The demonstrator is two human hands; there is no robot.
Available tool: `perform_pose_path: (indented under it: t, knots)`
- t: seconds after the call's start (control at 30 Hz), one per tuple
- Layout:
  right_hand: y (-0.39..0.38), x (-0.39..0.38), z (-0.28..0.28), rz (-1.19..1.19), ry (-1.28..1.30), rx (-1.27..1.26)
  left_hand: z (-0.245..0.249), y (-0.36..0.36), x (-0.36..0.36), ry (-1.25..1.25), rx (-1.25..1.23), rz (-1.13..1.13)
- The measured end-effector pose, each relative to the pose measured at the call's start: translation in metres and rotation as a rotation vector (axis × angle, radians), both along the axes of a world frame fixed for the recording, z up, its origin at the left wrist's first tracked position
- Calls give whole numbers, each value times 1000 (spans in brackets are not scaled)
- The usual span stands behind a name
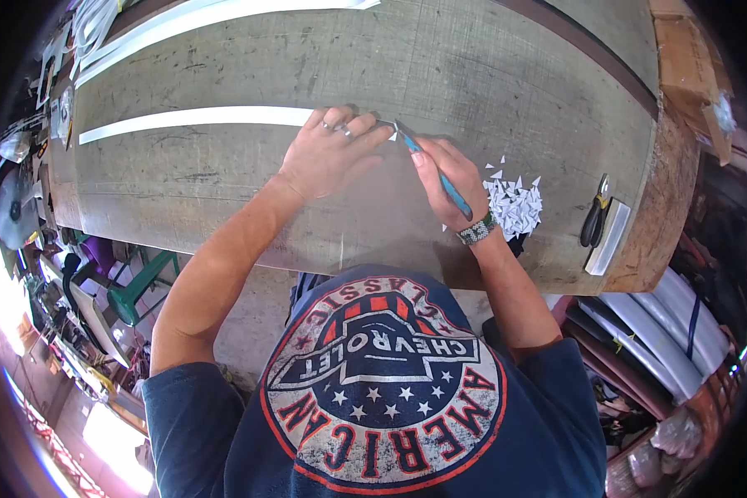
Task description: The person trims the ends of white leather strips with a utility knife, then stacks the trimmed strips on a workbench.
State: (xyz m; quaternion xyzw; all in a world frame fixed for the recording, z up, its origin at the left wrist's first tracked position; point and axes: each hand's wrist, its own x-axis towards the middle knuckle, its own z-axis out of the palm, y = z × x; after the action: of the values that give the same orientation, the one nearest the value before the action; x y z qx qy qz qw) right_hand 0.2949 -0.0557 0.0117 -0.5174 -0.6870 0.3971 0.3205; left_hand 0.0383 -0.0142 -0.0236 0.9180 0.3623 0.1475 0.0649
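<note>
A long white strip (199, 121) lies across the worktable, its right end under my left hand (328, 153). The fingers of that hand are spread and press down on the strip, with rings on two of them. My right hand (450, 178) is closed round a blue-handled cutting knife (444, 178). The knife's tip touches down at the strip's end, just right of my left fingertips. A small white piece lies by the tip. Beside my right wrist is a pile of small white triangular pieces (515, 207), partly behind the hand.
More white strips (216, 29) lie at the table's far left. Pliers (594, 217) and a metal bar (608, 236) rest near the right edge of the table (324, 232). A green stool (137, 290) stands at the left, rolled material (656, 332) at the lower right.
</note>
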Motion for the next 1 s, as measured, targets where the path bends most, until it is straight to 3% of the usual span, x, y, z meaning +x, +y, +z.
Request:
perform_pose_path:
  t: [0.7,1.0]
  knots:
    - [15,-8,-2,83,-151,81,3,5,5,3,-19,-5]
    - [1,-7,-15,-26,-79,97,4,2,5,19,-23,0]
